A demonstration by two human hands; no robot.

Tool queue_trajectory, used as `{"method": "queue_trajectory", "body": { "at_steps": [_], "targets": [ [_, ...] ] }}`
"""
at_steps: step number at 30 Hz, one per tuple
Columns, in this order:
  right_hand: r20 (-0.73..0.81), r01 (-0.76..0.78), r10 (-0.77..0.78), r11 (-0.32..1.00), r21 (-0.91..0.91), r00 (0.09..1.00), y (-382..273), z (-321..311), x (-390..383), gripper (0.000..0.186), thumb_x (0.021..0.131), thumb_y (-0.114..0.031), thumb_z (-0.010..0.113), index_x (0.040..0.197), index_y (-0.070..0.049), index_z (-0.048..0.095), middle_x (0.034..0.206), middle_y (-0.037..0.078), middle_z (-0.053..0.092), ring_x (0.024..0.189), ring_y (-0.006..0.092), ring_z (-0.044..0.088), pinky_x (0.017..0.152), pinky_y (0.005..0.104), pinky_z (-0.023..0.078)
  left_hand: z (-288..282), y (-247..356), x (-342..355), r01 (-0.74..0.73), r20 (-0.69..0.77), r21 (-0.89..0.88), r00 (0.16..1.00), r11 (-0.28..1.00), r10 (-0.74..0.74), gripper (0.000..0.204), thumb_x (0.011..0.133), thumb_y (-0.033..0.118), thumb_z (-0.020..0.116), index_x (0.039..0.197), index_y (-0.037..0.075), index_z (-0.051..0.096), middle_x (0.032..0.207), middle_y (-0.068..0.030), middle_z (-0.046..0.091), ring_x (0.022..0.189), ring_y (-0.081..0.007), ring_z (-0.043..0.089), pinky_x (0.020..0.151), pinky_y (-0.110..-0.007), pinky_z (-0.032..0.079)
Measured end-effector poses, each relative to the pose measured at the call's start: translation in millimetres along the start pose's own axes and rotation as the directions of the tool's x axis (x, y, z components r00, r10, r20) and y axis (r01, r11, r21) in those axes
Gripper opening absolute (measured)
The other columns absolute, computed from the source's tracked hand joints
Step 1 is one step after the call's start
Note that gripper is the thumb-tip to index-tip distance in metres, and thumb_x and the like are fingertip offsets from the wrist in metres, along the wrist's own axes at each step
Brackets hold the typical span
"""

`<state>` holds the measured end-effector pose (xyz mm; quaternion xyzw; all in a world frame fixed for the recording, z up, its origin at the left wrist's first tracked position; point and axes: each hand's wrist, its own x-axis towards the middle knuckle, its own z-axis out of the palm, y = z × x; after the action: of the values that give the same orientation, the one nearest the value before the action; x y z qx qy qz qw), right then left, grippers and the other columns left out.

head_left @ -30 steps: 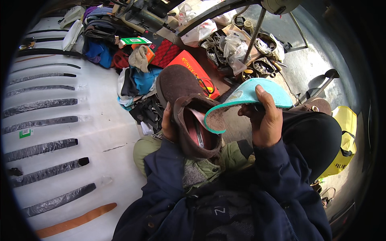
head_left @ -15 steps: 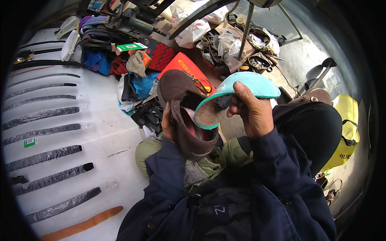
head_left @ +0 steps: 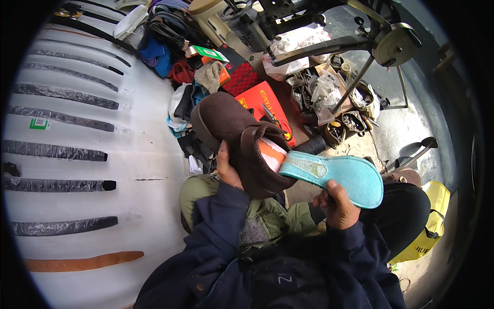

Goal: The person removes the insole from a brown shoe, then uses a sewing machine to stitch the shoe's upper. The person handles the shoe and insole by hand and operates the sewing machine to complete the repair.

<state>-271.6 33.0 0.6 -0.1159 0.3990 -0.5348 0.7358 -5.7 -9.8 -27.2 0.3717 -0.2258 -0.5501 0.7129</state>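
Observation:
My left hand (head_left: pixel 228 167) is closed on the side of a dark brown suede shoe (head_left: pixel 220 117), held tilted above my lap with its toe pointing up and left. Pale lining with an orange patch shows inside the shoe's opening. Between thumb and bent fingers, my right hand (head_left: pixel 340 206) grips a turquoise insole (head_left: pixel 357 177) by its near edge. The insole's wide end points right, away from the shoe. Its other end, with a worn pale patch, overlaps the shoe's opening; I cannot tell how far inside it reaches.
Several wrapped dark belts (head_left: pixel 62 149) and a brown strap (head_left: pixel 87 261) lie on a white sheet at left. Beyond the shoe sit a red box (head_left: pixel 260 98) with scissors (head_left: pixel 275 118) and tubs of small parts (head_left: pixel 355 121). A metal machine (head_left: pixel 329 46) stands overhead; a yellow bag (head_left: pixel 424 226) is right.
The insole has swung down and right and flattened out, where it was bent upward before. My right hand has lowered with it. The view has shifted, bringing more of the machine into sight.

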Motion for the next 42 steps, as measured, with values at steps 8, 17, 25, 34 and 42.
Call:
{"method": "queue_trajectory", "body": {
  "at_steps": [8,17,25,34,42],
  "targets": [
    [-0.064,0.035,-0.039,0.998,-0.057,0.997,14.1,-18.3,-23.5,0.030,0.092,-0.020,0.068,0.112,0.000,0.060,0.073,0.006,0.054,0.060,0.0173,0.052,0.059,0.0378,0.053,-18.7,-9.2,3.4,-0.159,-0.117,0.209,0.975,0.965,0.186,0.058,0.100,0.045,0.061,0.142,0.005,0.057,0.138,-0.0102,0.063,0.125,-0.0273,0.060,0.110,-0.042,0.046],
    [-0.109,0.183,-0.185,0.983,-0.020,0.977,-12.8,-44.0,-26.8,0.017,0.097,-0.021,0.067,0.095,-0.007,0.060,0.071,-0.001,0.048,0.059,0.0122,0.047,0.060,0.0342,0.048,8.2,26.2,2.2,-0.090,-0.056,-0.235,0.995,0.968,0.079,0.057,0.101,0.049,0.058,0.141,0.008,0.057,0.139,-0.0086,0.062,0.126,-0.0266,0.059,0.112,-0.042,0.044],
    [-0.315,0.304,-0.336,0.941,-0.149,0.888,-18.3,-46.2,36.9,0.019,0.090,-0.012,0.080,0.097,0.000,0.067,0.072,0.001,0.057,0.058,0.0121,0.054,0.053,0.0323,0.055,6.9,27.1,-0.8,0.186,0.283,-0.572,0.959,0.799,-0.021,0.069,0.101,0.057,0.050,0.148,0.006,0.051,0.150,-0.0153,0.052,0.137,-0.0340,0.049,0.119,-0.048,0.035],
    [-0.388,0.162,-0.377,0.860,-0.484,0.841,3.0,-89.3,154.2,0.023,0.091,-0.012,0.078,0.101,0.000,0.061,0.077,0.003,0.058,0.053,0.0093,0.055,0.049,0.0277,0.056,13.4,20.2,-2.2,0.214,0.334,-0.522,0.942,0.826,-0.033,0.066,0.105,0.051,0.044,0.151,0.004,0.048,0.151,-0.0184,0.052,0.137,-0.0374,0.050,0.119,-0.053,0.035],
    [-0.343,0.033,-0.282,0.812,-0.582,0.896,-11.2,-137.9,260.5,0.024,0.093,-0.017,0.077,0.101,-0.002,0.059,0.075,0.002,0.058,0.053,0.0095,0.056,0.054,0.0303,0.060,-2.3,19.6,-4.0,0.176,0.183,-0.500,0.978,0.848,-0.095,0.064,0.105,0.046,0.045,0.153,0.004,0.044,0.152,-0.0214,0.050,0.137,-0.0403,0.050,0.118,-0.055,0.037]
  ]
}}
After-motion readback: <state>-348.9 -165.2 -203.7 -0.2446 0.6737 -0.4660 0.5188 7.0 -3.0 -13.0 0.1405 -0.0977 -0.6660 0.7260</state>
